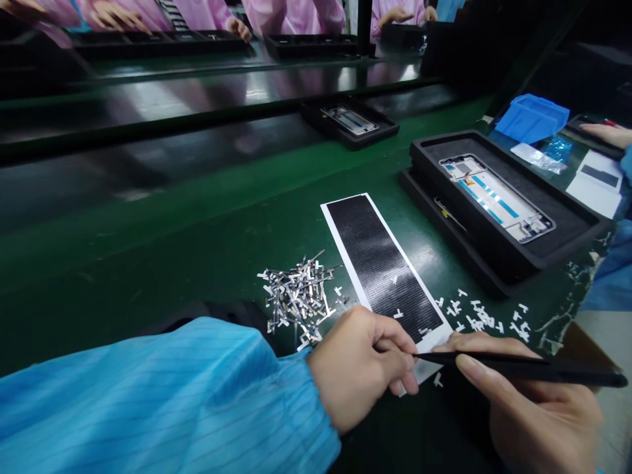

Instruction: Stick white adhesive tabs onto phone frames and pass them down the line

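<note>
My left hand [363, 368] is closed in a pinch at the near end of a white-edged sheet [388, 257] covered with fine black strips. Whatever sits between those fingertips is hidden. Black tweezers [557, 372] are gripped in my right hand [543, 415], their tip reaching the left fingertips. A heap of small thin metallic strips [299, 296] lies left of the sheet. Scattered to its right are several small white T-shaped pieces [481, 319], and a couple more rest on the black strips.
Stacked black foam trays [567, 191] at right hold a phone frame [498, 197]. Another foam tray with a phone frame [350, 120] stands farther back. A blue bin [533, 118] and a co-worker's hand [607, 135] are at far right. People in pink sleeves work across the bench.
</note>
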A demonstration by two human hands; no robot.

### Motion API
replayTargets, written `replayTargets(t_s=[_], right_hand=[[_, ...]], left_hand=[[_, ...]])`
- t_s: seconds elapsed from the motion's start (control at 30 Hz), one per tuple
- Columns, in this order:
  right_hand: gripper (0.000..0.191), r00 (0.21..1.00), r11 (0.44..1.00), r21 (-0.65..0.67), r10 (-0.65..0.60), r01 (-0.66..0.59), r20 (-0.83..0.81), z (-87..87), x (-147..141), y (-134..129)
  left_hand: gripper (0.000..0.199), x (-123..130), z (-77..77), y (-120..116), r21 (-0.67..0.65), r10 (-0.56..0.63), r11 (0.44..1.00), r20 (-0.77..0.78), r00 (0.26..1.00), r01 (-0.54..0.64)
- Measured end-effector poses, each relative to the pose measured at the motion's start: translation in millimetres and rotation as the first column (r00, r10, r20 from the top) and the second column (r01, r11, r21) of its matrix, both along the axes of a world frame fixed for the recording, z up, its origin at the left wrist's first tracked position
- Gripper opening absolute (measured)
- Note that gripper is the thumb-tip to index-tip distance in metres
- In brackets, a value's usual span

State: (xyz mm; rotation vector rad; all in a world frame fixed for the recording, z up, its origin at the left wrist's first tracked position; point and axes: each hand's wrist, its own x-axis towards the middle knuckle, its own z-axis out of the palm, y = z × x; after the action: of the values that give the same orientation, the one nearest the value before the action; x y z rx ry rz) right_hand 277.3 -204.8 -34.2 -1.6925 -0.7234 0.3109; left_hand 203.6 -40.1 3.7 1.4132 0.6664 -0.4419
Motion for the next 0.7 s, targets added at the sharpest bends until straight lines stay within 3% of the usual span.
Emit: replayTargets(t_s=[0.23,0.53,0.6,0.7], right_hand=[[0.014,0.998,1.0,0.008,0.022,-0.023,0.057,4.3,-0.1,-0.7],[0.007,0.979,0.994,0.014,-0.112,0.111,0.168,-0.7,1.4,-3.7],[0.006,0.981,0.993,0.041,-0.12,0.115,0.155,-2.0,2.4,-4.2],[0.007,0.992,0.993,0.076,-0.092,0.086,0.089,-0.7,2.1,-2.4]], left_hand=[[0.014,-2.2,-2.3,-0.5,0.009,0.019,1.0,0.011,1.0,-0.019],[0.012,-0.9,-1.4,0.9,-0.032,0.047,0.998,-0.02,0.999,-0.048],[0.011,0.6,1.8,2.0,0.032,0.036,0.999,0.019,0.999,-0.037],[0.009,2.3,14.3,3.7,0.236,0.041,0.969,0.118,0.992,-0.068]])
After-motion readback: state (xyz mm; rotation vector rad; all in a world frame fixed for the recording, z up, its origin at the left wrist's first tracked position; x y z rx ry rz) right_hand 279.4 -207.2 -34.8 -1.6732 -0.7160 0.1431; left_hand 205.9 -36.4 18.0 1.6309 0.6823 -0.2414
